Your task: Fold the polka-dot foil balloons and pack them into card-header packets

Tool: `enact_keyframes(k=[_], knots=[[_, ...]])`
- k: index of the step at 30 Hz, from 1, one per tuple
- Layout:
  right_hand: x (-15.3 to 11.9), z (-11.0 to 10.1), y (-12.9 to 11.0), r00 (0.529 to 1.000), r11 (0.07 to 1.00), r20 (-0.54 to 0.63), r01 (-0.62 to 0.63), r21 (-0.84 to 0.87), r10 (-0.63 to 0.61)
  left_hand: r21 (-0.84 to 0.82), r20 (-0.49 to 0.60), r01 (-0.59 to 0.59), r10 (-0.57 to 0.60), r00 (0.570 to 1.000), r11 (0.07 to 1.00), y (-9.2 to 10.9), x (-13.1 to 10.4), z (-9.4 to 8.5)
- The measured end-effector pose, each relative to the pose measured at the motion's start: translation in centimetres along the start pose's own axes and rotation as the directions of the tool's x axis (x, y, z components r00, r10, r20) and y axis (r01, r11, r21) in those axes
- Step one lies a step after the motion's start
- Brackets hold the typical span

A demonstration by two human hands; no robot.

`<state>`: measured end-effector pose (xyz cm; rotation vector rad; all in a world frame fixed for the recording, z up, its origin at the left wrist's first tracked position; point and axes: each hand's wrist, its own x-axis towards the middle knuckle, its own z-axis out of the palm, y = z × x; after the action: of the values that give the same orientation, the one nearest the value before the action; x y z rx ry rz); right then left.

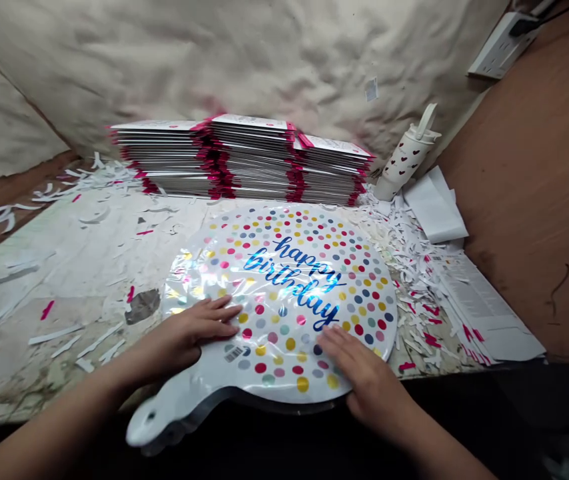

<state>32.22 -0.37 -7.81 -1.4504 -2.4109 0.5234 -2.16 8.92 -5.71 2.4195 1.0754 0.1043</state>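
Observation:
In front of me is a round white "happy birthday" piece (pixel 274 300) with coloured dots and blue foil lettering. Its handle-like tail, with a small hole, sticks out past the table's front edge at the lower left. Several layers show along its lower edge, so it looks like a stack of the same shape. The surface is glossy, as if under clear film, and carries a small barcode sticker. My left hand (pixel 207 327) rests on its left part with fingers spread. My right hand (pixel 359 367) lies on the lower right edge, fingers stretched; its thumb is partly hidden.
Three piles of pink-edged white folded pieces (pixel 164 157) stand against the covered back wall. A white tumbler with hearts (pixel 404 160) leans at the back right. Paper shreds (pixel 409 253) litter the table (pixel 89 260). Paper sheets (pixel 489 307) lie beside the brown right wall.

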Motion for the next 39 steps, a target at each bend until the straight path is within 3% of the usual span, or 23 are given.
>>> enact_keyframes(k=[3,5,8,10,13,15,17,19,20,21,22,24,26,29,31,32,34,35,36,37,39], knots=[[-0.6,0.1,3.7,0.953,0.956,-0.151,-0.278,-0.093,0.262,-0.058,-0.014,-0.028,0.027,1.0,0.998,-0.8,0.3,1.4],[-0.5,-0.5,6.2,0.922,0.927,-0.202,-0.356,-0.115,0.329,-0.052,-0.032,-0.038,0.036,0.999,0.998,-1.1,0.1,1.6],[0.2,-2.1,8.9,0.966,0.97,-0.111,-0.241,-0.044,0.235,0.003,-0.031,-0.017,0.017,0.999,1.0,-1.3,-0.3,1.1],[0.8,-3.4,10.2,0.978,0.972,-0.026,-0.204,0.115,0.208,0.028,-0.031,0.018,-0.017,0.999,0.999,-1.8,-0.2,0.1],[2.6,-5.6,12.1,0.947,0.86,0.066,-0.314,0.402,0.315,-0.088,0.007,0.167,-0.167,0.986,0.982,-3.2,1.4,-2.2],[4.6,-6.9,13.2,0.888,0.73,0.128,-0.438,0.524,0.441,-0.212,0.048,0.333,-0.33,0.943,0.919,-4.3,3.5,-3.9],[7.1,-7.8,13.9,0.828,0.637,0.165,-0.525,0.564,0.536,-0.207,0.012,0.495,-0.504,0.864,0.844,-4.7,5.8,-5.2],[9.3,-8.2,14.2,0.798,0.619,0.16,-0.56,0.551,0.581,-0.053,-0.22,0.575,-0.571,0.791,0.816,-4.3,7.5,-5.6],[10.3,-8.2,14.2,0.794,0.629,0.146,-0.566,0.533,0.59,0.044,-0.362,0.577,-0.525,0.77,0.816,-3.7,8.1,-5.3],[11.1,-8.1,14.3,0.79,0.641,0.128,-0.571,0.513,0.6,0.148,-0.465,0.535,-0.419,0.78,0.832,-2.9,8.4,-4.7],[11.8,-8.1,14.4,0.783,0.653,0.108,-0.578,0.489,0.613,0.244,-0.498,0.449,-0.287,0.818,0.859,-2.0,8.4,-3.9],[12.9,-8.2,14.8,0.764,0.676,0.056,-0.601,0.427,0.643,0.349,-0.377,0.253,-0.112,0.919,0.903,-0.4,8.1,-1.8],[14.0,-8.6,15.0,0.73,0.691,-0.026,-0.635,0.345,0.683,0.342,-0.201,0.193,-0.129,0.971,0.92,0.8,7.5,0.1],[15.9,-8.7,13.0,0.668,0.702,-0.215,-0.674,0.232,0.712,0.314,-0.142,0.293,-0.261,0.955,0.903,1.3,6.8,1.6],[17.1,-7.4,9.2,0.704,0.773,-0.334,-0.617,0.149,0.626,0.306,-0.157,0.33,-0.295,0.943,0.893,1.3,6.7,1.8],[17.4,-6.1,6.8,0.772,0.846,-0.379,-0.529,0.064,0.511,0.303,-0.159,0.34,-0.304,0.939,0.891,1.3,6.7,1.8],[17.6,-3.0,2.0,0.96,0.975,-0.2,-0.214,-0.061,0.198,0.302,-0.158,0.358,-0.324,0.933,0.883,1.3,6.8,1.8],[17.4,-1.5,0.3,0.998,0.995,-0.046,-0.045,-0.087,0.041,0.307,-0.158,0.366,-0.332,0.93,0.879,1.3,6.9,1.7],[16.9,-0.3,-0.7,0.997,0.994,0.052,0.069,-0.09,-0.064,0.313,-0.159,0.37,-0.336,0.928,0.874,1.3,6.9,1.7],[16.1,0.4,-0.9,0.987,0.99,0.126,0.107,-0.09,-0.096,0.319,-0.158,0.371,-0.337,0.928,0.872,1.2,6.9,1.7],[13.9,0.5,1.1,0.988,0.988,0.148,-0.028,-0.154,0.051,0.326,-0.158,0.365,-0.33,0.931,0.872,1.0,6.9,1.6]])
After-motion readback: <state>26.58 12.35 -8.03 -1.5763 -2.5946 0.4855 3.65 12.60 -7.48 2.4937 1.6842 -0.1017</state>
